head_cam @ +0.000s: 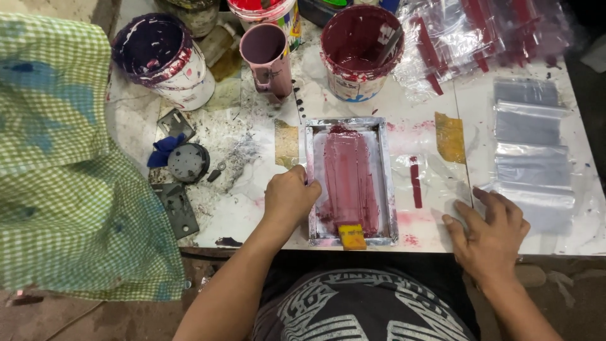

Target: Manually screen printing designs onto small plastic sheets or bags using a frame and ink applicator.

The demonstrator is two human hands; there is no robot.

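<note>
A small metal-framed printing screen (pixel 386 183) lies flat on the white worktable (pixel 246 208), its mesh smeared with dark red ink. A small yellow squeegee (pixel 352 237) rests at its near end. My left hand (pixel 289 197) is closed on the frame's left rail. My right hand (pixel 489 230) lies flat, fingers spread, on a clear plastic bag (pixel 435 183) that bears a red printed stripe (pixel 415 182), just right of the frame.
Paint buckets (pixel 165 60) (pixel 360 50), a pink mug (pixel 268 57) and a heap of printed bags (pixel 480 35) stand at the back. A row of blank clear bags (pixel 530 145) lies at right. A green checked cloth (pixel 63 164) hangs at left, near a round grey part (pixel 188 162).
</note>
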